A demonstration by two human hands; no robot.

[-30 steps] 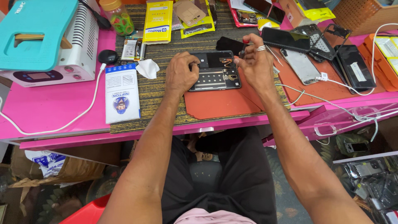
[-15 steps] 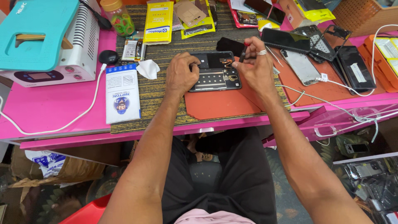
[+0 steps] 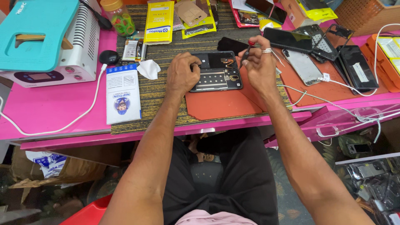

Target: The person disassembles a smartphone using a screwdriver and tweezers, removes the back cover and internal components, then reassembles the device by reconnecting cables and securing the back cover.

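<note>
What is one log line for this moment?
left hand: steadies opened phone | right hand: grip on screwdriver, tip above phone
</note>
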